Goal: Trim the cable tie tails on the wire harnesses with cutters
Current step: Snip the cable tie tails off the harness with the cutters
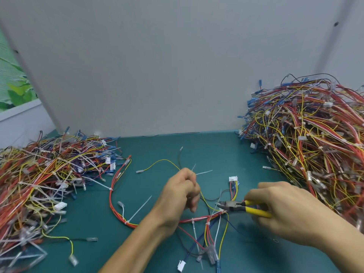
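The harness of red, yellow and blue wires (122, 213) lies looped on the dark green table (157, 146), straight in front of the person. At the harness's right end, where its branches split, the right hand (285, 211) has its grip wrapped round the yellow-handled steel cutters (234, 206), with the handles close together. The nose sits right at a translucent white cable tie tail (219, 198) that stands up from the bundle. It is too blurred to tell whether the blades have met on it.

Above the harness's middle, the left hand (182, 192) has its grip curled tight. Thin white tie strips (203, 172) poke out past the knuckles, and a yellow wire runs in under the fingers.

To cut well here, I'd lay the blades flush against the tie's head, square to the tail and clear of the insulation just beside it, and steady the bundle close by with the left hand. Another long uncut tail (139, 209) juts from the harness's left loop. A tangled pile bristling with tails (39, 174) lies left of the harness, and a bigger heap of wires (307, 134) lies to its right.
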{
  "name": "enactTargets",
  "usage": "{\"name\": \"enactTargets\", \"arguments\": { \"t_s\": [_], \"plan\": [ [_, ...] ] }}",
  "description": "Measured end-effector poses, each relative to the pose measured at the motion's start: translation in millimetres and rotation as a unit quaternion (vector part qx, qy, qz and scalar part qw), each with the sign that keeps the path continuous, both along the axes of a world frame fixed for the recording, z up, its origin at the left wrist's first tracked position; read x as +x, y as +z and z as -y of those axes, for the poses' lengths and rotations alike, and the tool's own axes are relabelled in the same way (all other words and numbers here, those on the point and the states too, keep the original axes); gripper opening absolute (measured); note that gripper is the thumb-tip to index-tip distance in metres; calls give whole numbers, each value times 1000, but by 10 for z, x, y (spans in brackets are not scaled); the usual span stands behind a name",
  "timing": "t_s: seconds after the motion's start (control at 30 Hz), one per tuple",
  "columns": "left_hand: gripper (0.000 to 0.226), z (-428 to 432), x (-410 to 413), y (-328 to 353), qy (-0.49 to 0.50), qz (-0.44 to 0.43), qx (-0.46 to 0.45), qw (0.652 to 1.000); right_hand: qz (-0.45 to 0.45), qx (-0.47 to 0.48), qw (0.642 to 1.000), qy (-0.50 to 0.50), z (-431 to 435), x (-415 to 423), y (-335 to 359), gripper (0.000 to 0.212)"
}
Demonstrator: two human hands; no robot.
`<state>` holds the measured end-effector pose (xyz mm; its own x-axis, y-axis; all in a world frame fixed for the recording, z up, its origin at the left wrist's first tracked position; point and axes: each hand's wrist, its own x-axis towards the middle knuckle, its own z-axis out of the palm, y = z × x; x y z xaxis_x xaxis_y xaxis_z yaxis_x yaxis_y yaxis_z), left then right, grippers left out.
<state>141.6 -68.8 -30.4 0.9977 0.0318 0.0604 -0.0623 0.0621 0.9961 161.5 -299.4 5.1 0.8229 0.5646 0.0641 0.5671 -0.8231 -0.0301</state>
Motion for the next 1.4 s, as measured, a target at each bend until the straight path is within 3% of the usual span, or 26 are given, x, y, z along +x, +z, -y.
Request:
{"name": "enactTargets", "arguments": {
  "t_s": [0.03,0.13,0.2,0.37,0.43,0.6,0.77,1.07,1.23,1.4],
  "plan": [
    [13,-5,-33,-1,-15,5,11,1000,-4,0,1000,2,-2,-11,14,21],
    [45,-22,-122,-16,-10,30,122,992,-7,0,1000,4,6,-29,40,21],
    [54,-20,-158,-47,-3,43,188,981,-6,3,1000,4,9,-31,47,22],
    [15,16,-251,-129,-35,108,352,929,-21,-17,1000,7,4,-29,26,13],
    [19,34,-263,-131,-32,101,378,920,-33,-26,999,13,-8,-36,22,4],
    [13,-12,-177,-160,-17,67,364,929,-44,-36,998,25,-69,-57,-25,17],
    [16,-126,-129,-193,-47,20,247,968,-28,-32,999,23,-121,-65,-50,24],
    [15,-155,-114,-247,-62,17,213,975,-39,-23,998,31,-190,-92,-80,27],
    [15,-162,-112,-257,-62,18,212,975,-47,-27,998,33,-203,-96,-95,25],
    [13,-160,-117,-259,-58,16,215,975,-55,-34,997,44,-221,-91,-106,7]
  ]
}}
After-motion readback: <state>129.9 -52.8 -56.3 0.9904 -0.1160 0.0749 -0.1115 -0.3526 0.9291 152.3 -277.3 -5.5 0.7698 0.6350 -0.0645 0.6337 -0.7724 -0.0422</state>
